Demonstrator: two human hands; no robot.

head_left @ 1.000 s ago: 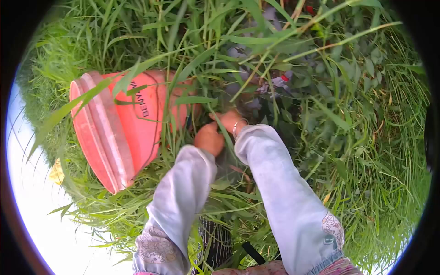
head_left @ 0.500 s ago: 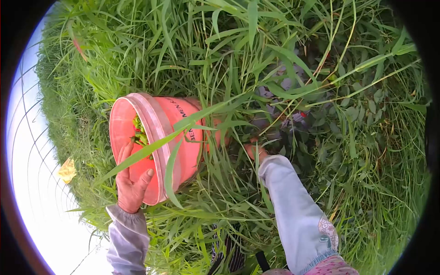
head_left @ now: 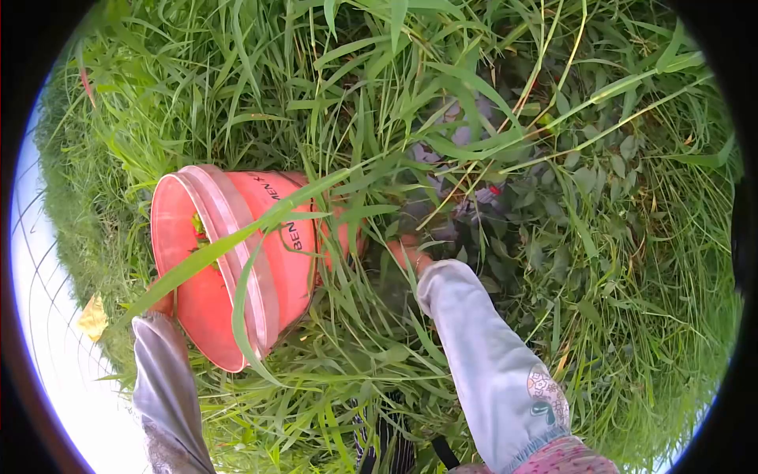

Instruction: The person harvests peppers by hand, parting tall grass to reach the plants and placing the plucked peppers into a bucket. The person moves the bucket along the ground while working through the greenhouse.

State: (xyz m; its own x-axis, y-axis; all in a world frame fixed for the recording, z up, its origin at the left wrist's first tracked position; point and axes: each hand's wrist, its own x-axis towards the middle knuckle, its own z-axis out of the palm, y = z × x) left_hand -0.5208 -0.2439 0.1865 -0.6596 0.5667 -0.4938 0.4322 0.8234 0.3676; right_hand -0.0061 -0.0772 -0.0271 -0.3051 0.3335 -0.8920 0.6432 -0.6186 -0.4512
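A pinkish-red bucket (head_left: 288, 280) with dark lettering stands in the grass, its mouth facing the sky side at the left of the view. Small green and red peppers (head_left: 198, 229) lie inside. My left hand (head_left: 163, 302) is at the bucket's outer rim, mostly hidden behind a long grass blade and the rim; its fingers do not show. My right hand (head_left: 406, 252) reaches among the grass and leaves near the bucket's base. Stems cover its fingers, so what it touches is hidden. Grey-white sleeves cover both forearms.
Tall grass surrounds the bucket, with long blades (head_left: 260, 223) crossing in front of it. Darker leafy plants (head_left: 584, 182) grow at the right, with a small red spot (head_left: 495, 190) among them. A yellow object (head_left: 93, 317) and thin curved lines show against the bright left side.
My left hand has moved from inside the bucket's mouth to its outer rim. The bucket and right arm appear shifted left in the view, along with the surrounding plants.
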